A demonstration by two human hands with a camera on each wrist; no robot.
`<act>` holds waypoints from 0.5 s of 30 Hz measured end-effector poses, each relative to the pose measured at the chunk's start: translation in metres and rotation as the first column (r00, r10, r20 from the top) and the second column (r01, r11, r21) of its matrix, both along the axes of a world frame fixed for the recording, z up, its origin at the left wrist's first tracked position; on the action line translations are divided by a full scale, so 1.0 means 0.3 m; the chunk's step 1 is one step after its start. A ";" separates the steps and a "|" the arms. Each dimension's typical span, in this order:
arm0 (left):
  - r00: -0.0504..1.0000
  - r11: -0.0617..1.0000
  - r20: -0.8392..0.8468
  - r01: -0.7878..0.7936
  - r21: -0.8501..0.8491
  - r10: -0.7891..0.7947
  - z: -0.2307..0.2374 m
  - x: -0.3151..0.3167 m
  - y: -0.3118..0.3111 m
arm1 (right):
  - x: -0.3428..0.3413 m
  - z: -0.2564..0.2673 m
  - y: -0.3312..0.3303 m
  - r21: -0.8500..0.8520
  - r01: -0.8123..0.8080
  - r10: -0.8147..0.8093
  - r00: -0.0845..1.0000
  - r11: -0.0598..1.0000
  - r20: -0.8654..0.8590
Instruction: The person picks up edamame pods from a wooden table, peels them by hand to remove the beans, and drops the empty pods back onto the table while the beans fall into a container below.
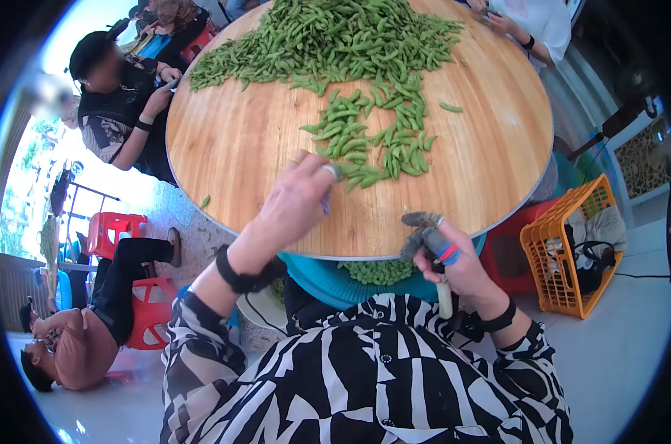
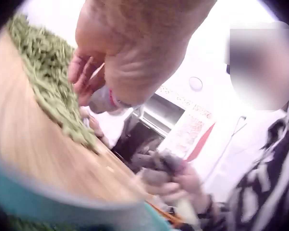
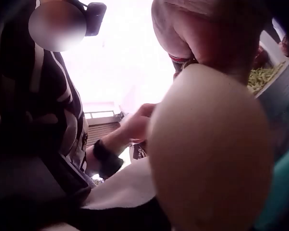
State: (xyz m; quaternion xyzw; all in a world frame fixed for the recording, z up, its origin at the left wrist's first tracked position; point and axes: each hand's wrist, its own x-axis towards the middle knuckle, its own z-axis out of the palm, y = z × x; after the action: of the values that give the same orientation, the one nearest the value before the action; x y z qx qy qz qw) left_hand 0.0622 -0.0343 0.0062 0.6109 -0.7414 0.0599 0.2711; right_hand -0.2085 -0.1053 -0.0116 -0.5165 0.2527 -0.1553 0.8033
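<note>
Green pods [image 1: 343,133] lie in a loose strip on the round wooden table [image 1: 239,148], below a large heap. Over the table, at the strip's near left end, my left hand [image 1: 294,196] has its fingers loosely bent; the left wrist view shows a grey cover on its thumb, and no pod is plain in it. Near the table's front edge my right hand [image 1: 457,266], with grey covers on its digits, grips a pale handle [image 1: 445,300]. That handle's rounded end [image 3: 211,144] hides much of the right wrist view; what its other end is like, I cannot tell.
Below the table's front edge stands a teal basin [image 1: 313,277] with small green beans [image 1: 376,272] beside it. An orange crate [image 1: 565,255] is at the right and red stools [image 1: 152,314] at the left. Other people sit around the table, one at the left [image 1: 117,103].
</note>
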 end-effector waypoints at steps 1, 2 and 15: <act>1.000 1.000 0.004 -0.003 -0.017 0.003 -0.028 0.043 -0.033 | 0.020 0.012 0.001 -0.018 0.004 -0.004 1.000 1.000 -0.013; 0.999 0.999 0.033 -0.030 0.039 0.029 -0.063 0.084 -0.052 | 0.030 0.011 0.004 -0.038 -0.008 0.007 1.000 0.999 -0.019; 0.289 0.900 -0.905 0.213 0.380 0.313 0.002 -0.121 0.069 | 0.135 0.033 0.033 0.057 -0.035 0.026 0.989 0.998 0.148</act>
State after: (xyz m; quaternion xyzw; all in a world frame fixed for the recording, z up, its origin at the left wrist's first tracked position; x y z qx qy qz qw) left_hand 0.0258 -0.0135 0.0068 0.5912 -0.4043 -0.4723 0.5138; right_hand -0.1681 -0.0953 -0.0017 -0.4832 0.1895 -0.1728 0.8371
